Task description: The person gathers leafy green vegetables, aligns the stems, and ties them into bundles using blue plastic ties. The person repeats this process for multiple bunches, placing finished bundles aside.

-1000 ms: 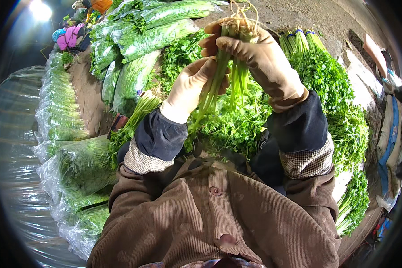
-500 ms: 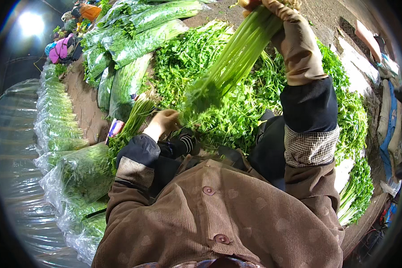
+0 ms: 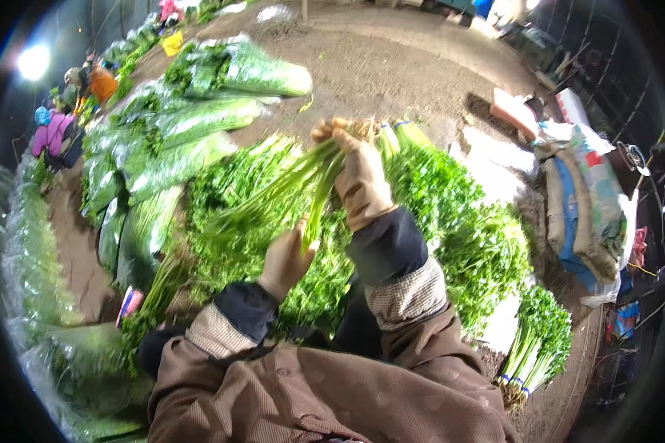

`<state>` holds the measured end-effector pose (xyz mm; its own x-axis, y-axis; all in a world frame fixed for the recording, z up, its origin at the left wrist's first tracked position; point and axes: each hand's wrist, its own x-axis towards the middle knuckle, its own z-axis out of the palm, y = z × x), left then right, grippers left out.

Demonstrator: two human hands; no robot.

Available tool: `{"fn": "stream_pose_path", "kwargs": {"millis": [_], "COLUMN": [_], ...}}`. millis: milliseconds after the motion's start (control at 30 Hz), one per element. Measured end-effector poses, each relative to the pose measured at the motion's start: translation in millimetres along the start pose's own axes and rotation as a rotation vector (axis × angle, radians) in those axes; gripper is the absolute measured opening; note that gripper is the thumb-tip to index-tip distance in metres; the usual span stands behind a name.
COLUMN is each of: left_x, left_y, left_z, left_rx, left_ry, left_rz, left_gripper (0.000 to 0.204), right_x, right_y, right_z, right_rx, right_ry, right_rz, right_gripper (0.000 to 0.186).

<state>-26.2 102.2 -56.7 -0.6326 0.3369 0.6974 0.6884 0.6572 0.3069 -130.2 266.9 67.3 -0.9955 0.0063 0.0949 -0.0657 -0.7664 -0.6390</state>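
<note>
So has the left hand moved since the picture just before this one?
Yes, the left hand moved right and forward, judged against the plastic-wrapped bundle on its left; now it's by the green stems in the right hand.

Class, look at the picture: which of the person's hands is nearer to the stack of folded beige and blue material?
Right. The right hand, gripping long green leafy stalks, is left of the stack; the left hand is farther left and lower in the view.
</note>
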Motion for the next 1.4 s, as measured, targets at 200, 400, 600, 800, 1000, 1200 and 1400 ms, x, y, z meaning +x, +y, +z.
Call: {"fn": "stream_pose_path", "kwargs": {"millis": [200,400,600,800,1000,1200,1400], "left_x": [-109.4,-163.9,-90.9,14.0,64.8,60.1,53.4], "left_y": [-51.4,-124.0,-66.4,36.4,38.8,36.4,42.8], "left_z": [-17.2,-118.1,-188.3,-175.4,-123.1,-98.1,-100.0], "left_rx": [0.22,0.453,0.027,0.224,0.257,0.211,0.117], "left_ry": [-0.708,-0.52,0.281,0.236,0.096,-0.072,0.058], "left_rz": [-0.552,-0.861,-0.68,-0.034,-0.073,-0.177,-0.152], "left_gripper": [0.031,0.038,0.024,0.029,0.021,0.021,0.01], "right_x": [14.3,15.7,19.2,15.8,-5.2,-6.4,-3.3], "right_y": [-26.3,-37.9,-38.7,-32.0,-36.2,-34.6,-35.1], "right_z": [-29.1,-47.0,-34.2,-26.7,-8.6,-9.6,-16.6], "right_rx": [0.132,0.275,0.26,0.346,0.307,0.25,0.176], "right_ry": [0.17,0.147,0.21,0.133,0.065,-0.077,-0.128], "right_rz": [-0.017,-0.012,0.007,0.073,0.07,0.056,0.005], "right_gripper": [0.039,0.047,0.036,0.033,0.04,0.042,0.038]}}
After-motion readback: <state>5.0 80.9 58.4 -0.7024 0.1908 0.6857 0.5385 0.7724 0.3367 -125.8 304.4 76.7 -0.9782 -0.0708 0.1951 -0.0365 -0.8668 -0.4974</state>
